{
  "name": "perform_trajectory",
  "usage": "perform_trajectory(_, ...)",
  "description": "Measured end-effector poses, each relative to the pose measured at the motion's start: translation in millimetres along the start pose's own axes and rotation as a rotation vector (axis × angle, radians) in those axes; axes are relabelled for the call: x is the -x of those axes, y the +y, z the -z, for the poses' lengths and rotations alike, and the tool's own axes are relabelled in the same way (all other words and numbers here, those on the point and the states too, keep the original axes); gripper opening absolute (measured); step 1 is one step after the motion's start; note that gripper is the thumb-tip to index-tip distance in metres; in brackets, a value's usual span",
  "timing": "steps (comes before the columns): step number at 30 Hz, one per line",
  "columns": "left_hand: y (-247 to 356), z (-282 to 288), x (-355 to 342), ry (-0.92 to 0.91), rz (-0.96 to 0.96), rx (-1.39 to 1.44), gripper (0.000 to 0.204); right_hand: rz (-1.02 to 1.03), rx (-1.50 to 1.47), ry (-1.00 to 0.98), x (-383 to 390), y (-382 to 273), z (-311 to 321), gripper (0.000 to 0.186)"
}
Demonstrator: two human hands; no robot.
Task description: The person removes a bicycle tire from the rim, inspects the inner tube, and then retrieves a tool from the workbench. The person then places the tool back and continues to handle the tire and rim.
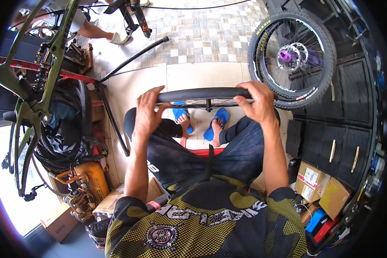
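A bicycle wheel [202, 94] is held upright between my knees, seen nearly edge-on. A smooth black band runs along its top, with thin spokes below. My left hand [148, 111] grips the wheel's left side, its thumb along the near face. On the right side, my right hand [259, 102] curls over the black band, thumb on the near side and fingers over the top. A short dark part [208, 105] shows beneath the band at the middle. The lower part of the wheel is hidden from this view.
Two wheels with knobby tires [327, 56] lean against black cabinets [350, 103] on the right. A green bike frame [58, 64] hangs at the left above a stand leg [116, 124]. Another person's leg [94, 31] shows at the far left. Cardboard boxes [310, 180] sit at the right.
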State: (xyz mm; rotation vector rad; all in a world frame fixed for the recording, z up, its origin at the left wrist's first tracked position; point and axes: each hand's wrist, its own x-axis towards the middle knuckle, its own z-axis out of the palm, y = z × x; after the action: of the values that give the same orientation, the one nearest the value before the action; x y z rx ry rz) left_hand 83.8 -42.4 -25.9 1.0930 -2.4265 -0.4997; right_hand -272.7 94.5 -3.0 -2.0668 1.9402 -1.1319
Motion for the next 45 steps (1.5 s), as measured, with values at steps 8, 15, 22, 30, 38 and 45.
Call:
perform_trajectory(8,30.3,1.3,-25.9,0.109,-0.265,-0.052,0.038,0.148,0.124,-0.123,-36.4,-50.1,-5.2,0.072)
perform_trajectory(15,52.4,-12.5,-38.5,0.139,-0.343,-0.084,0.051,0.15,0.144,-0.096,-30.9,-41.0,-37.6,0.046)
perform_trajectory(22,57.0,-27.2,-45.0,0.131,-0.263,-0.184,0.046,0.179,0.159,-0.001,-28.8,-32.0,-43.7,0.038)
perform_trajectory(30,75.8,-42.0,-42.9,0.212,-0.203,-0.182,0.037,0.014,0.265,0.124,-10.0,-49.7,-50.0,0.028)
perform_trajectory(38,88.1,-44.5,-40.1,0.246,-0.195,-0.149,0.036,-0.004,0.24,0.152,-3.6,-49.4,-44.1,0.027)
perform_trajectory(45,86.7,-44.2,-40.6,0.244,-0.197,-0.166,0.038,-0.025,0.248,0.129,-2.4,-46.8,-47.2,0.028)
